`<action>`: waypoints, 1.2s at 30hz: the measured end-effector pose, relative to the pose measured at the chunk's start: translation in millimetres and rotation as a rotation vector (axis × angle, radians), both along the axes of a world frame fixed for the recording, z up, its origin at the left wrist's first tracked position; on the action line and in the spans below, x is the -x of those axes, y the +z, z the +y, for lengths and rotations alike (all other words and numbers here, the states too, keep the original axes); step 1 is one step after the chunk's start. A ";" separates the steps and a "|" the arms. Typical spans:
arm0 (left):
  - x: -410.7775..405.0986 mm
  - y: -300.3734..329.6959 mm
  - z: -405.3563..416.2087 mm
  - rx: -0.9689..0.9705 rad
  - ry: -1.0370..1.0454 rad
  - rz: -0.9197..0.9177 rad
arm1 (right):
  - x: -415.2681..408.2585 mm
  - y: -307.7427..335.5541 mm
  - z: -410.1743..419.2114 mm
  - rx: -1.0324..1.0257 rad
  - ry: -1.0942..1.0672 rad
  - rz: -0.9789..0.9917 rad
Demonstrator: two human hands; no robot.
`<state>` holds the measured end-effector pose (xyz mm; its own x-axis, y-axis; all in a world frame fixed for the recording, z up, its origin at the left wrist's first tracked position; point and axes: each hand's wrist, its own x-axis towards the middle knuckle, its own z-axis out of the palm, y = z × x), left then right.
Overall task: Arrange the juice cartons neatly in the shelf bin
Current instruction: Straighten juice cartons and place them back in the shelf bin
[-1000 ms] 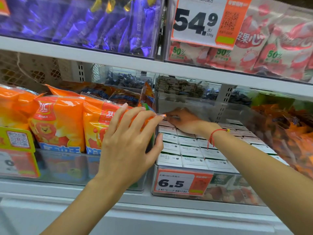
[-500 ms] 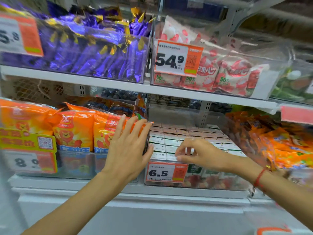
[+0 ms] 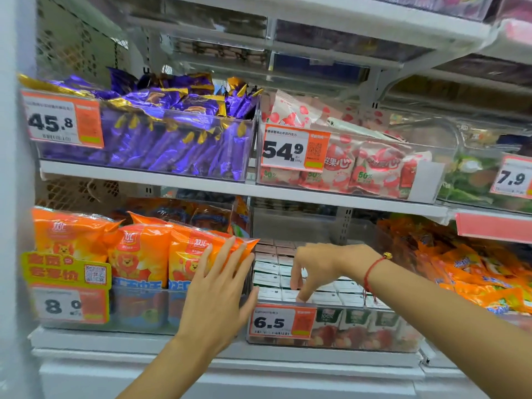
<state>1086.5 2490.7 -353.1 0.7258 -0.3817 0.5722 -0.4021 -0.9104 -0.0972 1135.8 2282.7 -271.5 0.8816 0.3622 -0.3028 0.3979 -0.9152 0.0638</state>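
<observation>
Nearest the camera, the left hand (image 3: 214, 295) lies spread flat with fingers apart, pressed against the clear wall between two bins and overlapping the orange snack bags (image 3: 138, 254); it grasps nothing. Just to its right, the right hand (image 3: 316, 267), a red string bracelet (image 3: 371, 272) at the wrist, hangs over the juice cartons (image 3: 342, 290) with fingers curled downward, tips touching the front row; whether it pinches one I cannot tell. The cartons stand in tight rows inside the clear shelf bin (image 3: 359, 326), behind a 6.5 price tag (image 3: 280, 322). On the shelf above sit purple candy bags (image 3: 172, 133) and pink-white packets (image 3: 359, 165)
</observation>
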 end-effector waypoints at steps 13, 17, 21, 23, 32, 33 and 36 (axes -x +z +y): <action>-8.1 -9.3 -0.7 0.049 -0.014 -0.074 | 0.6 -6.5 -5.2 -0.055 0.073 -0.075; -7.2 -8.4 -0.6 0.059 -0.023 -0.083 | 3.0 -12.3 -12.2 -0.177 0.058 -0.113; -6.4 -8.0 -2.3 0.116 -0.063 -0.125 | 4.2 -18.6 -16.2 -0.224 0.066 -0.171; -5.1 -5.6 -3.4 0.175 -0.090 -0.144 | 7.1 -17.6 -20.8 -0.294 0.053 -0.221; 15.9 15.3 -22.8 0.549 -0.321 0.120 | 53.6 21.0 -26.6 -0.822 0.031 -0.429; 18.5 19.6 -25.4 0.573 -0.346 0.135 | 63.0 24.0 -24.7 -0.865 0.042 -0.431; 30.9 32.9 -29.1 0.585 -0.455 0.154 | 93.0 26.9 -20.9 -0.966 0.040 -0.397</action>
